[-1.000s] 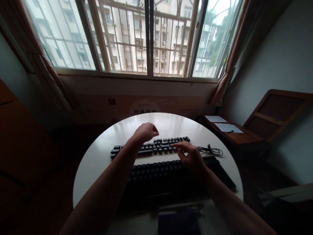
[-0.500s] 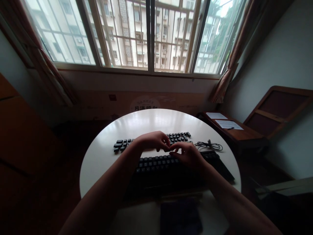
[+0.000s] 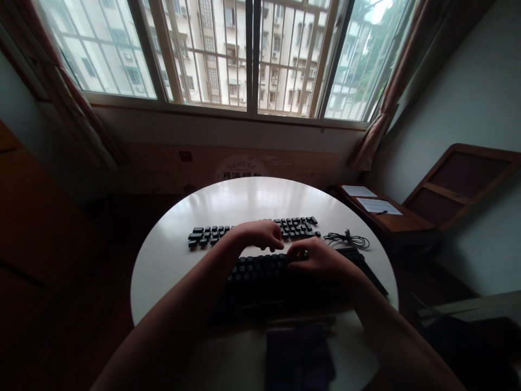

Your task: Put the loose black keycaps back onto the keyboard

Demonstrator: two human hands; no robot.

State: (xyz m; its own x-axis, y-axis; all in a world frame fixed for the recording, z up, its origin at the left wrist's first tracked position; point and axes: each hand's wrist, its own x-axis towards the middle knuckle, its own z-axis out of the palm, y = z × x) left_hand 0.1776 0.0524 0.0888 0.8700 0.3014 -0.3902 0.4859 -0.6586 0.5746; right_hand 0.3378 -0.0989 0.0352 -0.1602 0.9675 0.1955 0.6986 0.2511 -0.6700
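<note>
My left hand [image 3: 258, 234] hovers over the far edge of a black keyboard [image 3: 260, 269], fingers curled under; whether it holds anything is hidden. My right hand [image 3: 319, 259] sits just to its right over the keyboard's upper rows, thumb and fingers pinched on a small dark keycap. Behind both hands several loose black keycaps [image 3: 299, 225] lie in rows on the round white table [image 3: 244, 198]. The two hands are nearly touching.
A coiled black cable [image 3: 348, 238] lies right of the keycap rows. A dark purple flat object [image 3: 299, 358] rests at the table's near edge. A low wooden stand with papers [image 3: 376, 206] is to the right, and a barred window behind.
My left hand came down and back from above the keycap rows to the keyboard's far edge. My right hand drew in from the loose keycaps and closed into a pinch.
</note>
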